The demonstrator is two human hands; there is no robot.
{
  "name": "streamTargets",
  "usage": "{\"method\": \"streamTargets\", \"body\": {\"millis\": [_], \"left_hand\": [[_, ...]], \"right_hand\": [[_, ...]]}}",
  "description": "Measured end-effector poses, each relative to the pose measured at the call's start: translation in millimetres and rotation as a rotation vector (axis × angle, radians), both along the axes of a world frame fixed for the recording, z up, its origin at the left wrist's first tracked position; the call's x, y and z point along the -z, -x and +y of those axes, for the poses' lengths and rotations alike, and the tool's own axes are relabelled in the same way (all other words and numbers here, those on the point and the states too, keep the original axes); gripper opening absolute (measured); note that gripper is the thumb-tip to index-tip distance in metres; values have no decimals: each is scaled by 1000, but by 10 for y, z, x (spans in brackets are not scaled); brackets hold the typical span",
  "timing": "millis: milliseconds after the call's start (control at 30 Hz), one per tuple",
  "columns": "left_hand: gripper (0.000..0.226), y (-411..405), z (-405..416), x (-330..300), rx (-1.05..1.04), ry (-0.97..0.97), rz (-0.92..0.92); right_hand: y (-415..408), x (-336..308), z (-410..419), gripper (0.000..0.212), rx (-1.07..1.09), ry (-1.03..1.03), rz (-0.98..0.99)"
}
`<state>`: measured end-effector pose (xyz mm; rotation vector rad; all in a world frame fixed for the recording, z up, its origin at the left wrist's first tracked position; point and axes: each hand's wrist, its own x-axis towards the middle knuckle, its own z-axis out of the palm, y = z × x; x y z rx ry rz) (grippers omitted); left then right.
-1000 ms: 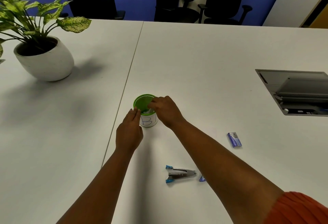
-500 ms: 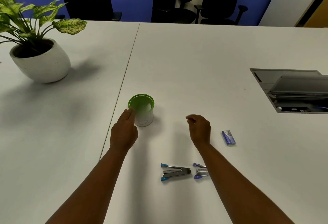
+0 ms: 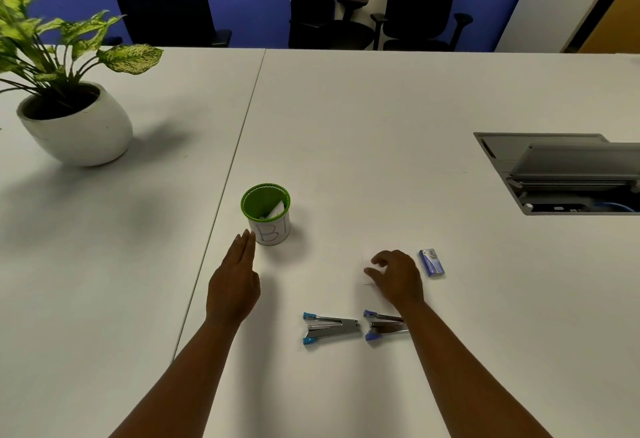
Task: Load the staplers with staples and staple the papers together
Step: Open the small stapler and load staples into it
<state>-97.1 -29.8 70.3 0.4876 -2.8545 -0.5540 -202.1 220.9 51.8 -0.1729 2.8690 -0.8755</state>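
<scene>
Staplers are seen low in the middle of the frame, one with light blue tips (image 3: 330, 328) and one with purple tips (image 3: 383, 326), both lying untouched on the white table (image 3: 346, 125). Folded paper (image 3: 277, 211) is tucked inside the green cup (image 3: 266, 214) at the centre. The small blue staple box (image 3: 431, 262) lies to the right. The left hand (image 3: 232, 287) is held flat, fingers pressed together, its tips just beside the cup. The right hand (image 3: 396, 278) is loosely curled and nothing is held. Nothing looks loaded or stapled yet; all steps seem left.

Right hand (image 3: 398, 280) out of cup (image 3: 266, 214), now empty beside staple box (image 3: 431, 262).
</scene>
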Motion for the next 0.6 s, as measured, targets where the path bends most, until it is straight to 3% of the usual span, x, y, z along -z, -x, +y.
{"method": "streamTargets", "body": {"millis": [100, 167, 233, 333, 533, 600], "left_hand": [[67, -153, 57, 125, -6, -34, -72], [65, -230, 86, 175, -22, -59, -113], [63, -281, 124, 200, -22, -66, -151], [60, -316, 199, 196, -21, -70, -195], [58, -346, 347, 102, 11, -64, -252], [57, -341, 370, 44, 21, -55, -266]], "right_hand": [[-52, -165, 141, 26, -304, 84, -224], [-127, -212, 256, 36, -476, -22, -364], [-201, -181, 358, 48, -584, -182, -379], [-300, -122, 418, 58, -575, -184, -346], [-431, -141, 488, 50, -467, -96, -281], [-480, -196, 503, 45, -396, 40, -272]]}}
